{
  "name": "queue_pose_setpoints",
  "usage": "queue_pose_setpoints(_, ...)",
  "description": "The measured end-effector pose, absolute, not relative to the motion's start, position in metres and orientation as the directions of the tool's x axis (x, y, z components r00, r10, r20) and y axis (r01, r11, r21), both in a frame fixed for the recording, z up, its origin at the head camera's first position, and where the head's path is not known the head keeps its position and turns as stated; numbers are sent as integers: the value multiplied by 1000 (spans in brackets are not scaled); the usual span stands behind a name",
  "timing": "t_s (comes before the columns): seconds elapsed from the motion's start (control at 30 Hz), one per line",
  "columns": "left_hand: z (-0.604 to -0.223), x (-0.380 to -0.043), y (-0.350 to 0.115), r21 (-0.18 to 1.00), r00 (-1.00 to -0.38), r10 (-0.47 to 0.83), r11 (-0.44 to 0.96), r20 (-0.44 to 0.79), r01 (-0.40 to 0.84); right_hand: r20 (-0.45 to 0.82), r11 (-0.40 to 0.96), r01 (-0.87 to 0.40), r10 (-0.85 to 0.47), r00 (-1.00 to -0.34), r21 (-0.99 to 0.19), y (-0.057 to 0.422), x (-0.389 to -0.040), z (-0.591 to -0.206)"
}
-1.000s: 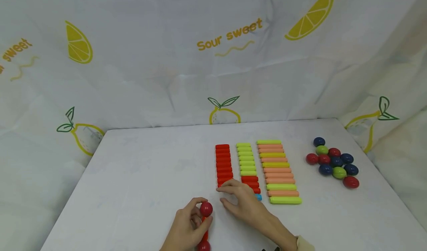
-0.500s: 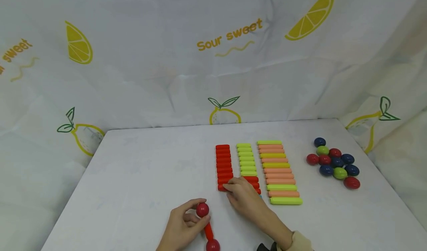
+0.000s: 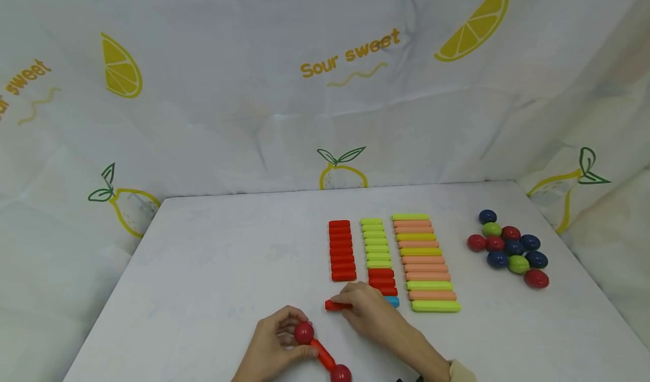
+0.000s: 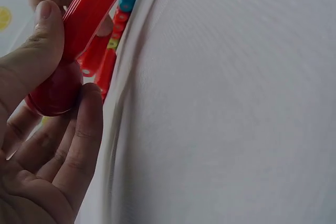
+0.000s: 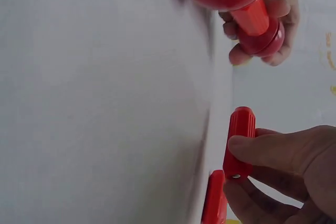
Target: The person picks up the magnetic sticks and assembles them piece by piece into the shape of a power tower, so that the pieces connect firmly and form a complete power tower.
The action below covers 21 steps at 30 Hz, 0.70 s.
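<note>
My left hand (image 3: 274, 342) grips a dark red ball (image 3: 303, 333) between thumb and fingers. A red ridged stick (image 3: 323, 354) joins that ball to a second red ball (image 3: 341, 373) near the bottom edge of the head view. In the left wrist view the thumb lies along the joint of ball (image 4: 55, 90) and stick. My right hand (image 3: 370, 311) pinches a short red stick (image 3: 334, 305), its free end pointing left. The right wrist view shows this loose stick (image 5: 241, 124) between thumb and fingers, apart from the joined piece.
A column of short red sticks (image 3: 342, 252) lies beyond my hands. Beside it are lime sticks (image 3: 376, 244), more red ones and a partly hidden blue stick (image 3: 391, 301). Longer peach, yellow and lime sticks (image 3: 421, 260) follow. Several coloured balls (image 3: 514, 247) cluster at right.
My right hand has taken the nearest red stick from the column and drawn it closer. The joined piece in my left hand has turned, its lower ball swinging right.
</note>
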<state>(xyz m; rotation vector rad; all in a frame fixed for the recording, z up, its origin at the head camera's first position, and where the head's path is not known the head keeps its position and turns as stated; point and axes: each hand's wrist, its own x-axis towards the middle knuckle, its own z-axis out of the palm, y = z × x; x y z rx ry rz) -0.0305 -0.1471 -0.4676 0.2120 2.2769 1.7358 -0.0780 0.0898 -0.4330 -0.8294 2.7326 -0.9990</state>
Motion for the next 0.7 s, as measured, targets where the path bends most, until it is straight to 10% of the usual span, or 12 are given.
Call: queue_pose_setpoints(0.7,-471,-29,-146,947,-928,372,310,-39,84,-20,564,-547,-707,-707,-619,86,-56,-414)
